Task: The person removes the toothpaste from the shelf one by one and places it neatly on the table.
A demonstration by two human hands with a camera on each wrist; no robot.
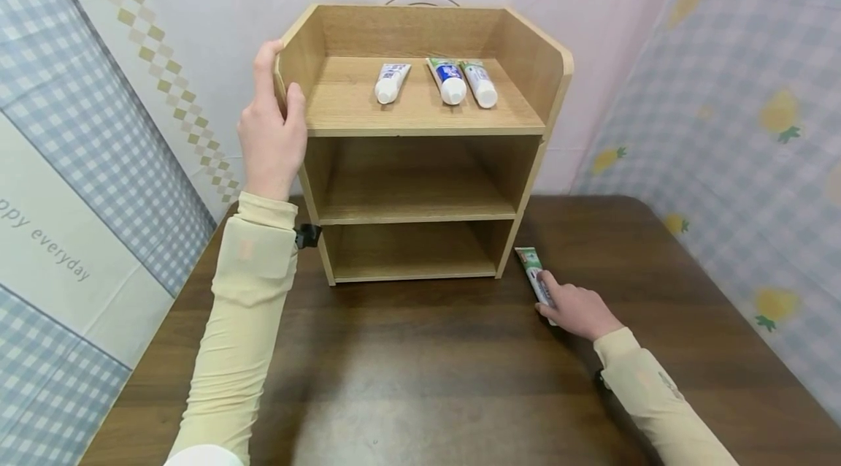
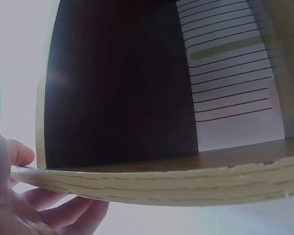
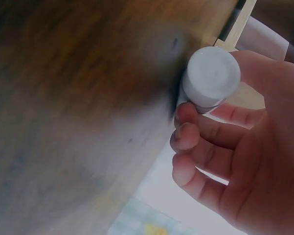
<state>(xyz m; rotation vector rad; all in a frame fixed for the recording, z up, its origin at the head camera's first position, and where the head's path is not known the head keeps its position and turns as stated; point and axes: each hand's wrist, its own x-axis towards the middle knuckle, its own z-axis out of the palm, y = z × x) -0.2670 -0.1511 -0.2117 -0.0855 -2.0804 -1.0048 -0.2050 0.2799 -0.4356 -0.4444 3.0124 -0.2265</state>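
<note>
Broadly, a dark brown desk [image 1: 407, 371] carries everything, and at its far side stands a three-level wooden shelf unit [image 1: 420, 133], its compartments facing the person. Of the hands, the left hand [image 1: 272, 134] is high at the unit's left side, gripping the upper edge of that panel, thumb on the inner side and fingers round the outside. The right hand [image 1: 581, 311] is low over the desk, beyond the unit's right side, thumb and fingers curled round a green-and-white tube [image 1: 535, 283]. That tube is just beside the unit's right foot, well below the top level and far nearer the right hand; whether it rests on the desk or sits slightly clear, I cannot tell. Its long axis runs away from the person and a little leftward, flat end farthest, white cap [image 3: 214, 73] nearest. On the top level, three more tubes lie caps forward: a white tube [image 1: 392, 82] left of centre, then a blue-labelled tube [image 1: 449, 79] close beside a pale tube [image 1: 479, 84].
</note>
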